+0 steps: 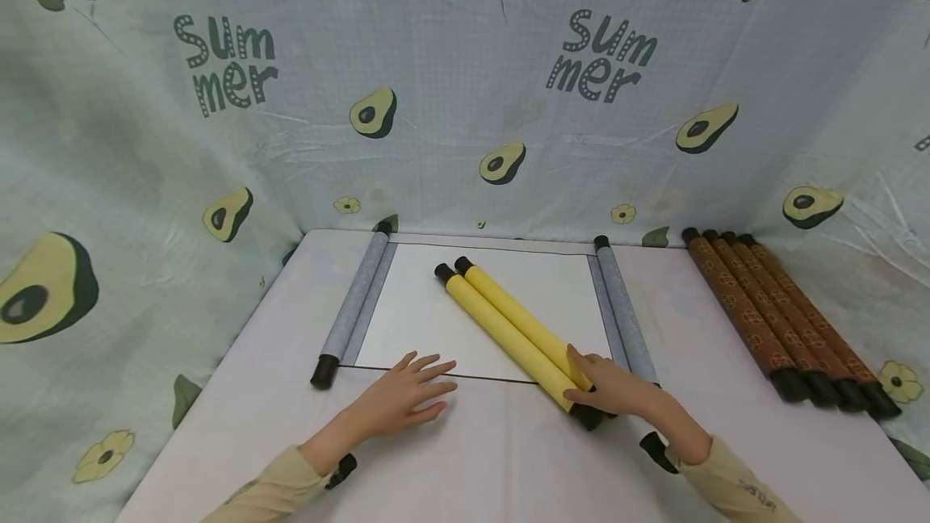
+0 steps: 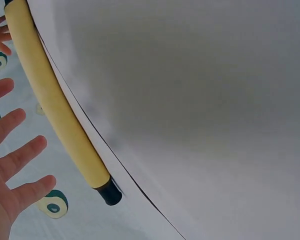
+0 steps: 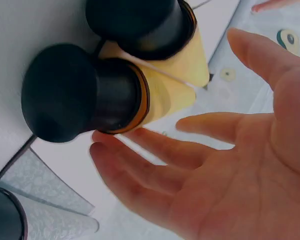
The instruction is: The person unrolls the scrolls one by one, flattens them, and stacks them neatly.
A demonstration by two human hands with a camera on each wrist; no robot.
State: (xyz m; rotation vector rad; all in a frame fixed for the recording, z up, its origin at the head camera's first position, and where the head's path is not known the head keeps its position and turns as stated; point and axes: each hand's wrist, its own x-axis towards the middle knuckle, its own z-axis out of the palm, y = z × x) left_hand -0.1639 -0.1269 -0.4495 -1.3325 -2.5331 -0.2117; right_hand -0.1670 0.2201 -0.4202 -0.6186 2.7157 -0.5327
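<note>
Two yellow paper scrolls point(image 1: 501, 329) with black end knobs lie side by side, slanting across an unrolled white sheet point(image 1: 414, 305). At their near end is my right hand point(image 1: 613, 386), thumb and fingers spread apart over the rolls. In the right wrist view its fingertips point(image 3: 102, 150) lie right by one black knob point(image 3: 60, 92), not curled round it. My left hand point(image 1: 414, 394) hovers with spread fingers at the sheet's near edge, left of the rolls, holding nothing. A yellow roll point(image 2: 60, 100) also runs past its fingers in the left wrist view.
Grey rollers with black ends, the left one point(image 1: 356, 297) and the right one point(image 1: 628, 313), flank the white sheet. Several brown patterned scrolls point(image 1: 777, 313) lie together at the table's right side. A fabric with avocado prints point(image 1: 436, 39) hangs behind the white table point(image 1: 254, 426).
</note>
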